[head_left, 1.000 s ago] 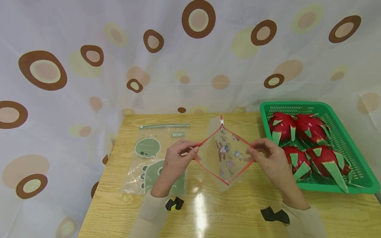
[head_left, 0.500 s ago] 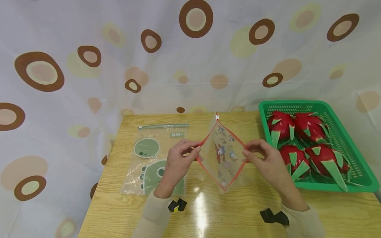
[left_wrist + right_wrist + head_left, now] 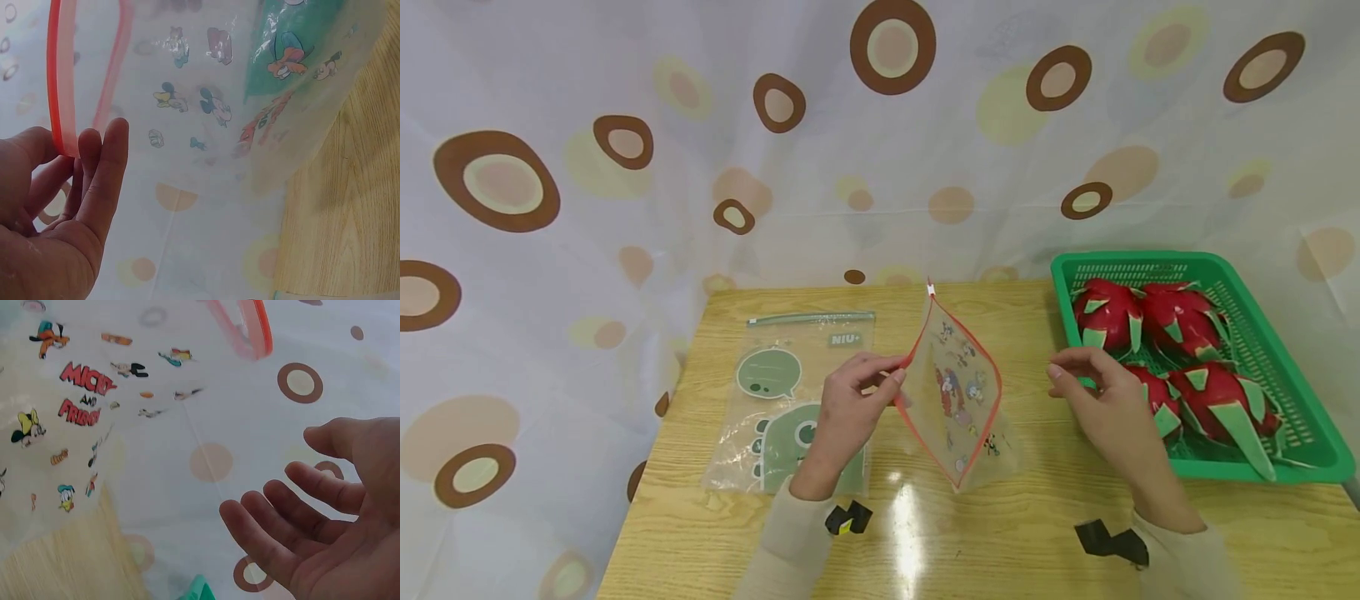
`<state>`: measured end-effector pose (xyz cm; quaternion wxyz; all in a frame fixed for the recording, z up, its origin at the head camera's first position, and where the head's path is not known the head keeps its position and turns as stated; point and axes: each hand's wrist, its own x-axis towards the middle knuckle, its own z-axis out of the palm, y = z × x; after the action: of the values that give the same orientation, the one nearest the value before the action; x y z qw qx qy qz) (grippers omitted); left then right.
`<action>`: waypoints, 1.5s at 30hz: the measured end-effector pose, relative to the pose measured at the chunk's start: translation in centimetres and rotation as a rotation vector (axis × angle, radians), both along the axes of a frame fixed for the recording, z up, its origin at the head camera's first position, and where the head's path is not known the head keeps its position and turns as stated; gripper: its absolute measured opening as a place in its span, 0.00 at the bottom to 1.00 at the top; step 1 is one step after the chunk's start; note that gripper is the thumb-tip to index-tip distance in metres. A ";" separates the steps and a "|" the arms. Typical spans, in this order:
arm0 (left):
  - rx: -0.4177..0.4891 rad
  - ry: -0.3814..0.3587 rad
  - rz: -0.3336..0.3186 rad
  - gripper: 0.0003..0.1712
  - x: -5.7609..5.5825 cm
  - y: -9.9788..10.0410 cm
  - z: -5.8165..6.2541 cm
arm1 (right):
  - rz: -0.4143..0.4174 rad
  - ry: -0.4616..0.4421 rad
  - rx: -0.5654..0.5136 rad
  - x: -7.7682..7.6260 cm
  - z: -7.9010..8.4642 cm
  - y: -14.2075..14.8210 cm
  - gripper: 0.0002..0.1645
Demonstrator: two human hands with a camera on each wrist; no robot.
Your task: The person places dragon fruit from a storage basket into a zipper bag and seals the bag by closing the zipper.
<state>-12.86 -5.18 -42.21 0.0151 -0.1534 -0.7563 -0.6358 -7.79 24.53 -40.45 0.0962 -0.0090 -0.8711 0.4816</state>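
My left hand (image 3: 857,408) pinches the red rim of a clear zip bag (image 3: 958,392) printed with cartoon figures. The bag's mouth gapes in a diamond, its white slider at the far end. In the left wrist view, thumb and fingers grip the red zip edge (image 3: 56,81). Apart from the bag, my right hand (image 3: 1108,404) hovers between it and the green basket (image 3: 1318,425). Its fingers are loosely bent around nothing, as the right wrist view confirms. Several red dragon fruits (image 3: 1221,404) with green scales sit in the basket, one partly hidden behind that hand.
A second clear zip bag (image 3: 767,375) with green prints lies flat on the wooden table (image 3: 970,550), partly under my left hand. Behind the table hangs a white curtain (image 3: 820,183) with brown and beige spots.
My right hand has let go of the bag's rim and moved right, towards the basket. The bag has shifted slightly left and its right side now bulges freely. The left hand keeps its pinch.
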 end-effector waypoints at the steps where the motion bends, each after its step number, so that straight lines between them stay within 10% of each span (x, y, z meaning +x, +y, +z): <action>1: 0.004 0.000 0.000 0.11 0.0 0.0 0.0 | -0.017 0.002 0.012 0.0 0.0 0.4 0.17; 14: 0.035 -0.021 -0.025 0.11 0.2 -0.1 -0.1 | -0.161 -0.046 0.221 0.3 -0.4 4.9 0.20; 25: 0.016 -0.020 -0.027 0.11 0.4 -0.2 -0.2 | -0.123 -0.152 0.326 -0.1 -2.1 7.6 0.26; 45: 0.034 -0.062 -0.053 0.12 0.3 -0.2 -0.5 | -0.173 -0.481 0.594 -0.3 -4.3 8.8 0.54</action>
<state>-12.52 -5.42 -42.75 -0.0228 -0.1532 -0.7412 -0.6532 -8.08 33.31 -44.72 -0.0722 -0.1668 -0.9662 0.1828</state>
